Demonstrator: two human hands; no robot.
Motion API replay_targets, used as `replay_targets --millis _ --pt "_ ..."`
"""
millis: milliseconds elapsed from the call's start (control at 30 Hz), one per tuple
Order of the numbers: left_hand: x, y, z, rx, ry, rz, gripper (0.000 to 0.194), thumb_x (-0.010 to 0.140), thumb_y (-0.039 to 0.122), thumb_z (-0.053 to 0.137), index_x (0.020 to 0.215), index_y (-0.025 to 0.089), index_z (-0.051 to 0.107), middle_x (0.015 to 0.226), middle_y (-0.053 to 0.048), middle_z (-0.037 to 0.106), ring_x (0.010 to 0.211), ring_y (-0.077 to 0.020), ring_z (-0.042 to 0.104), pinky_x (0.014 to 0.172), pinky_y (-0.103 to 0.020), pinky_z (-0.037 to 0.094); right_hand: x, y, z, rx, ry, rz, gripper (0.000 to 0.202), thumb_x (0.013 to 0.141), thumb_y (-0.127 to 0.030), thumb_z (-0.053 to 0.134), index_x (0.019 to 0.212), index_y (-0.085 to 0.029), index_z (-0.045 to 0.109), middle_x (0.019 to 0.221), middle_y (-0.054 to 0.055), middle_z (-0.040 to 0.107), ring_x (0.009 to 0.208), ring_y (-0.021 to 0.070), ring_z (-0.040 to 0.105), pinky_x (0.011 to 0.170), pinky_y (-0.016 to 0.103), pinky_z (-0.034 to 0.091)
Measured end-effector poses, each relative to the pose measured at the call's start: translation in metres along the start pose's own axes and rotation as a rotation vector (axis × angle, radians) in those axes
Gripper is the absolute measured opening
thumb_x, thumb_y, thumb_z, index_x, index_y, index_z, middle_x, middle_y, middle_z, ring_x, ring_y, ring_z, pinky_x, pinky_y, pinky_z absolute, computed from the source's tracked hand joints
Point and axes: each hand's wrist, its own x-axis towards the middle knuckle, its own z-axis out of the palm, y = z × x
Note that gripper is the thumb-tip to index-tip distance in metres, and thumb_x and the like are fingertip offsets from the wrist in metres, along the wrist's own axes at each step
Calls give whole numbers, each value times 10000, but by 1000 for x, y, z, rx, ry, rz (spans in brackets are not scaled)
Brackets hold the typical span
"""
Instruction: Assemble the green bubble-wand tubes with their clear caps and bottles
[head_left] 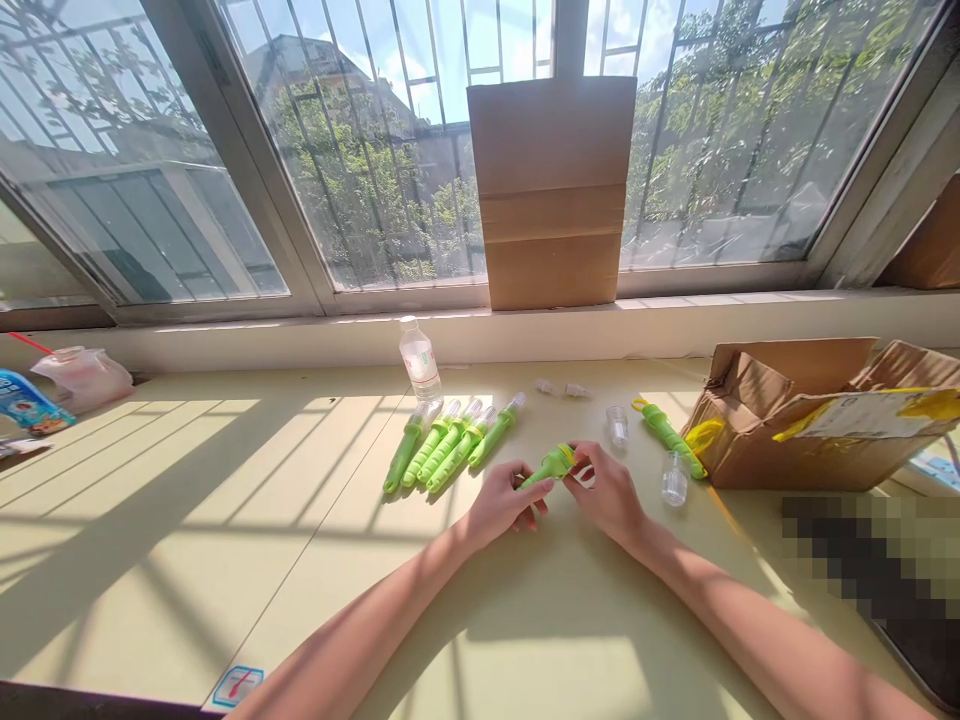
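Observation:
A green plastic stick (553, 464) with a yellow part at its upper end is held over the table between both hands. My left hand (510, 497) is wrapped round its lower body. The fingers of my right hand (602, 490) pinch the yellow end. To the left lies a row of several green sticks (452, 448) with clear tips. Another green stick (664, 430) with a yellow loop lies right of my hands, beside the box. Two clear cups, one farther back (617, 427) and one nearer (674, 480), stand close to it.
An open cardboard box (795, 450) sits at the right, with a dark object (877, 580) in front. A water bottle (420, 362) stands near the sill. Two small clear caps (576, 390) lie at the back. A pink bag (82, 378) and blue packet (31, 402) are far left.

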Motion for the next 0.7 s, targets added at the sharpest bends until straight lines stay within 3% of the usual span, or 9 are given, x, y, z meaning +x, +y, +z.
replay_targets --millis 367,533,700 --pt "1 -1 -1 -22 -21 -30 412 790 589 531 752 182 476 647 -24 657 429 -99 571 367 -167 357 4 -2 -2 174 -55 67 166 732 -218 552 858 -241 447 1018 26 677 620 124 631 499 248 505" --pt "-2 -1 4 36 90 32 379 709 519 664 834 189 526 677 19 616 396 -66 491 343 -178 368 4 4 -1 178 -68 110 173 726 -232 571 840 -248 443 942 9 693 558 132 621 517 278 508" --pt "-1 -3 6 38 167 50 364 667 458 714 766 181 501 704 25 583 432 -86 538 329 -179 360 2 7 2 170 -60 122 179 725 -239 578 826 -248 430 975 11 683 561 128 619 502 269 503"
